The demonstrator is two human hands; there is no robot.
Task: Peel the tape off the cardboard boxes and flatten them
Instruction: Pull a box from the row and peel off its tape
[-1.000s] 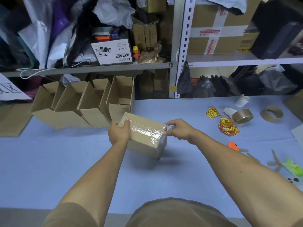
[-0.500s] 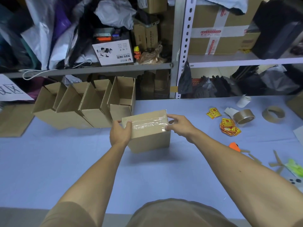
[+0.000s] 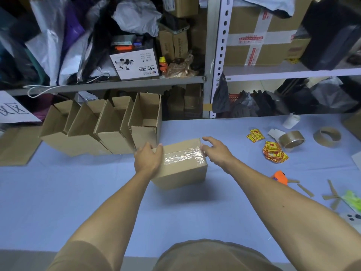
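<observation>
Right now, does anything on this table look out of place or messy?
Mostly the right side: cardboard strips lie scattered and crossed, and red-yellow stickers sit in a loose heap. The clear tape on the box looks wrinkled.

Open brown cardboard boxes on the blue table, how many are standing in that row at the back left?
4. The open brown cardboard boxes lean in a row at the back left: leftmost, second, third, and rightmost, just behind the left hand. More may be hidden behind them.
</observation>
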